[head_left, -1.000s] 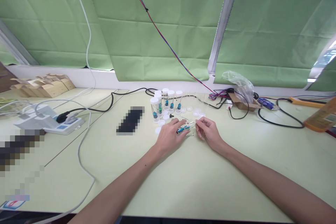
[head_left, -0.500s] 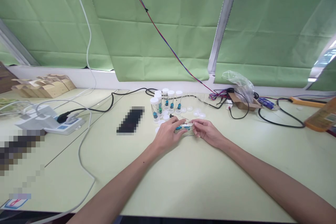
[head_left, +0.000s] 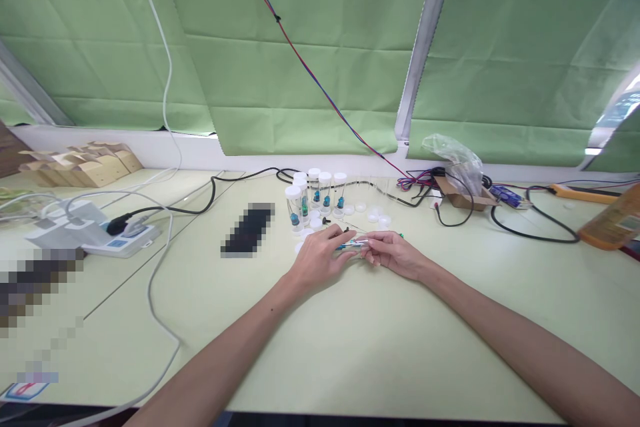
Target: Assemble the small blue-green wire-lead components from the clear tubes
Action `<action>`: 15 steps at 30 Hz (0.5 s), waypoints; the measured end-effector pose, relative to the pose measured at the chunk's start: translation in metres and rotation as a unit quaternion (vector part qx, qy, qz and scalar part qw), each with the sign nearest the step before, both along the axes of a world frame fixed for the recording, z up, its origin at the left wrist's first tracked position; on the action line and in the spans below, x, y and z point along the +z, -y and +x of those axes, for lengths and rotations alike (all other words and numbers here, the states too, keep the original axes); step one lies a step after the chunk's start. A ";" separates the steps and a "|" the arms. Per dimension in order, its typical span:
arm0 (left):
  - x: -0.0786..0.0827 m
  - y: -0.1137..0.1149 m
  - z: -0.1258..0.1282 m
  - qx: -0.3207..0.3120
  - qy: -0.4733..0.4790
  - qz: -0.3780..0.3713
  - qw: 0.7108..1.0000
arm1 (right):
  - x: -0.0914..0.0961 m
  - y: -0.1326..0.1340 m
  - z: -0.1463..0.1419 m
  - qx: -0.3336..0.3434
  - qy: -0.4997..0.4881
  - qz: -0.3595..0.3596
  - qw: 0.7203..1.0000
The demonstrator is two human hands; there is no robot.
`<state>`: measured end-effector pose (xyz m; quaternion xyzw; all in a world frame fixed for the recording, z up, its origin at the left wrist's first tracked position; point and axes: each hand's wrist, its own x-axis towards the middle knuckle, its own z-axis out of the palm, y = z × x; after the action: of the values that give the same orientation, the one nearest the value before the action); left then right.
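Observation:
My left hand [head_left: 320, 259] and my right hand [head_left: 395, 253] meet on the pale green table [head_left: 350, 340] around a clear plastic vial [head_left: 353, 245] lying on its side with a blue part inside. The left fingers curl over one end of the vial and the right fingertips pinch the other end. Just behind the hands stand several upright clear vials with white caps [head_left: 316, 192], each holding a blue part. Loose white caps [head_left: 379, 217] lie beside them.
A dark flat object [head_left: 249, 229] lies left of the hands. Black cables [head_left: 530, 220], red-blue wires [head_left: 415, 180], a small cardboard box with a plastic bag [head_left: 457, 177] and an orange tool [head_left: 613, 217] are at the back right. A white power strip [head_left: 123, 237] and cardboard pieces [head_left: 83, 163] sit at the left.
My right hand moved left until it met the left hand at the vial. The vial went from held up between the left fingers to lower, nearly hidden between both hands.

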<state>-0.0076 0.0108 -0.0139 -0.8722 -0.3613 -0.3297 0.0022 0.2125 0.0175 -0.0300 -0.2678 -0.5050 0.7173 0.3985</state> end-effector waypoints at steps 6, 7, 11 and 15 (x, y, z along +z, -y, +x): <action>0.001 0.001 0.001 -0.005 -0.010 0.006 1.000 | 0.000 0.000 -0.002 -0.001 0.006 0.005 1.000; 0.001 0.001 0.001 -0.007 -0.011 0.007 1.000 | 0.000 0.000 -0.002 0.001 0.006 0.006 1.000; 0.002 0.003 0.002 -0.011 -0.011 0.008 1.000 | -0.003 -0.001 -0.002 0.003 0.006 0.015 1.000; 0.001 0.003 0.002 -0.010 -0.010 0.004 1.000 | -0.003 -0.001 -0.003 0.000 0.015 0.021 1.000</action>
<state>-0.0052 0.0074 -0.0127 -0.8789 -0.3514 -0.3224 0.0060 0.2096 0.0183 -0.0333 -0.2701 -0.5262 0.7021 0.3965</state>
